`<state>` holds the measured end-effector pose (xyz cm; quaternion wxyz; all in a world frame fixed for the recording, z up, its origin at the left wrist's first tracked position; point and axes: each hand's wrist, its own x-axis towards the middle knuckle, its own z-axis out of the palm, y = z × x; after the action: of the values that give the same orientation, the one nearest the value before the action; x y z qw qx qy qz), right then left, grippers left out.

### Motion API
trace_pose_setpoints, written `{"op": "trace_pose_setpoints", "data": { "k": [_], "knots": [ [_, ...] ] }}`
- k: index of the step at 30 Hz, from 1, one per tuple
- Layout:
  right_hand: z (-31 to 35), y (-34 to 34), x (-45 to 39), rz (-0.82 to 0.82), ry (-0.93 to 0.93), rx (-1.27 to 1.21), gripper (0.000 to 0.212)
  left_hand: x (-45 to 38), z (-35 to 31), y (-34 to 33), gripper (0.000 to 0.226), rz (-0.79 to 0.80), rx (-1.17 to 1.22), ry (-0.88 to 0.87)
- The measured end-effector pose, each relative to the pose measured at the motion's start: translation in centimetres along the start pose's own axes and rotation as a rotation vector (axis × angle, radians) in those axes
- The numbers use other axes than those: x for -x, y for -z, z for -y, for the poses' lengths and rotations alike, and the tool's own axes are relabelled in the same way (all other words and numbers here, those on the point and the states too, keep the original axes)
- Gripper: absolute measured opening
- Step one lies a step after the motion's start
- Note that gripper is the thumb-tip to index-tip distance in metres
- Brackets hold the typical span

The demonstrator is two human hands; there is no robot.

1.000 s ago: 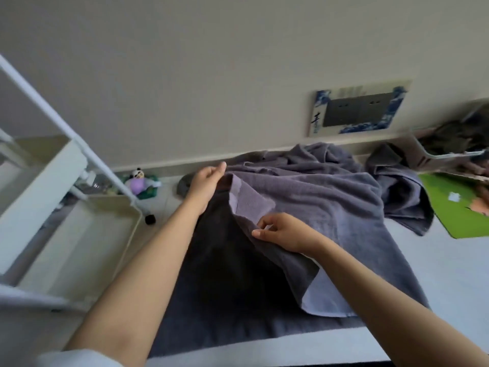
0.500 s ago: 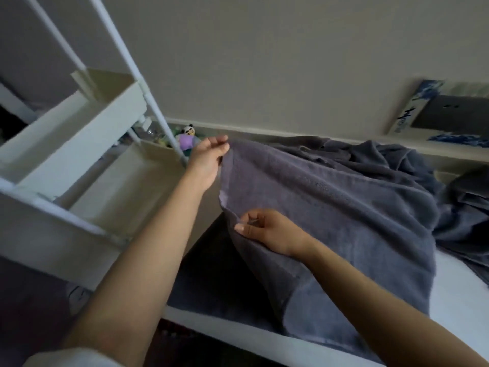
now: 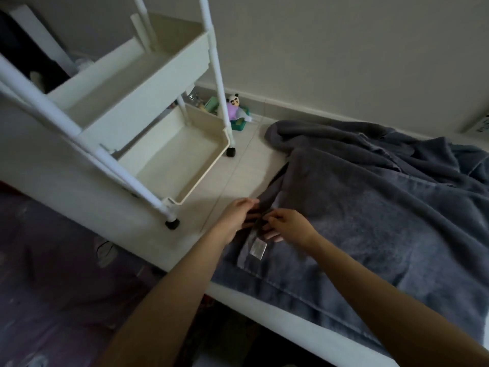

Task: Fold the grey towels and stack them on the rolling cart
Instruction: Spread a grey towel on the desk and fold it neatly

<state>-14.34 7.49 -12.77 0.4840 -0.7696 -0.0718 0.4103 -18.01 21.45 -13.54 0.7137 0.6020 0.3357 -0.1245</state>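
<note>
White platform (image 3: 267, 300) on a pale tiled floor, plain wall behind. Nearest, a grey towel (image 3: 370, 234) spread flat over the platform, its left edge with a white label (image 3: 258, 249) turned up. At that edge, both hands close together: left hand (image 3: 238, 218) and right hand (image 3: 288, 226) with fingers curled on the towel's hem, apparently pinching it, though partly hidden. Judged step: the first fold, corners just brought to the edge. Next move probably needed: smoothing, then a second fold. Farther off, more grey towels (image 3: 357, 139) crumpled near the wall. To the left, white rolling cart (image 3: 169, 165), trays bare, just beside the platform. Small panda figure (image 3: 234, 107) behind.
</note>
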Motion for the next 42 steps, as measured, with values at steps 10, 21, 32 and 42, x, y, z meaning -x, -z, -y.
{"op": "trace_pose_setpoints", "data": {
  "k": [10,21,32,42],
  "knots": [
    [4.5,1.6,-1.8,0.071,0.437,1.085,0.032,5.7,5.2,1.5,0.018,-0.098,-0.507,-0.226],
    [12.8,5.9,-3.6,-0.034,0.284,1.396,0.057,12.4,1.6,3.9,0.010,-0.180,-0.057,-0.385],
    [6.0,-0.6,-11.5,0.128,0.310,1.439,0.044,5.7,8.7,8.3,0.041,-0.717,-0.879,-0.305],
    [5.9,1.3,-10.8,0.356,0.313,1.487,0.048,5.6,7.5,8.1,0.026,-0.411,-0.609,-0.068]
  ]
}}
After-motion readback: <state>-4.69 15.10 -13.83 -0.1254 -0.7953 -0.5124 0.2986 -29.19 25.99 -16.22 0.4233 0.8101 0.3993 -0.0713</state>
